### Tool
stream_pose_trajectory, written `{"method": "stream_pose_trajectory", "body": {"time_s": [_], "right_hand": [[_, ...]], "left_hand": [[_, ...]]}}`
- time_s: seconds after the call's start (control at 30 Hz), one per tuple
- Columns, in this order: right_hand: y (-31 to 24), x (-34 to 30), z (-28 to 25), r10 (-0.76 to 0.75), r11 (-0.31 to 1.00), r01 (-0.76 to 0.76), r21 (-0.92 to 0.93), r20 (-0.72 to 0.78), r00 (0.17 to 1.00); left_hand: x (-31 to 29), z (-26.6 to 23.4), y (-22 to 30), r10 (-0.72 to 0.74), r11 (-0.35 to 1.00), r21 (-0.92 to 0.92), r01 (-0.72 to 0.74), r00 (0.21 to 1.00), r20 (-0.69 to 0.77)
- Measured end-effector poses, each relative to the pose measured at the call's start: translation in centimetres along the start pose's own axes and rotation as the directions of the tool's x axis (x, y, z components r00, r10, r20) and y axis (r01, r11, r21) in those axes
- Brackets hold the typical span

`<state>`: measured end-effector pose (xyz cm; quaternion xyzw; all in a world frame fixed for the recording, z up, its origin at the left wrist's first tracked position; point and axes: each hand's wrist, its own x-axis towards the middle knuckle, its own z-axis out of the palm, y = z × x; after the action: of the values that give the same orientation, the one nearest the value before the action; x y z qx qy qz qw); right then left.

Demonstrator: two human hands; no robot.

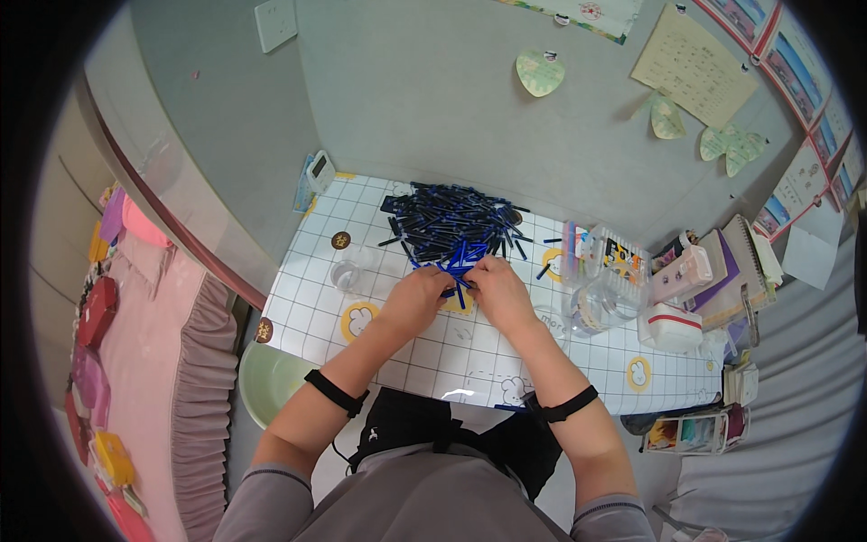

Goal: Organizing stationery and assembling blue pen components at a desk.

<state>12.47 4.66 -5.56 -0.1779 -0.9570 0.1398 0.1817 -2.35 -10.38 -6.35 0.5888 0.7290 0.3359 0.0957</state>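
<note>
Our left hand and right hand curl partly closed at slim blue sticks between them; we cannot tell what either grips. We judge the sticks light, stiff, slippery, best pinched mid-length. A dark pile lies just beyond both hands.

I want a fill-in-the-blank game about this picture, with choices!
1. The left hand and right hand are at the ____ (near/far) edge of the dark stick pile.
2. The green basin is at the ____ (left/right) end of the table.
3. The heart-shaped paper on the wall is pale ____ (green/pink).

Missing words: near; left; green.
</note>
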Motion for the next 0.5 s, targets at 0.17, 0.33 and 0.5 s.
{"method": "stream_pose_trajectory", "body": {"time_s": [0.17,0.33,0.5], "right_hand": [[0.7,0.1,0.5,0.103,0.993,-0.104,0.064,0.019,0.994],[0.5,0.3,0.3,0.070,0.997,-0.072,0.042,0.036,0.997],[0.6,0.5,0.4,0.049,0.997,-0.052,0.048,0.048,0.998]], "left_hand": [[0.4,0.1,-0.2,0.055,0.988,0.147,-0.054,0.999,-0.002],[0.5,0.3,-1.4,0.139,0.957,0.262,-0.126,0.990,-0.032],[1.1,0.2,-1.7,0.159,0.929,0.337,-0.152,0.987,0.008]]}}
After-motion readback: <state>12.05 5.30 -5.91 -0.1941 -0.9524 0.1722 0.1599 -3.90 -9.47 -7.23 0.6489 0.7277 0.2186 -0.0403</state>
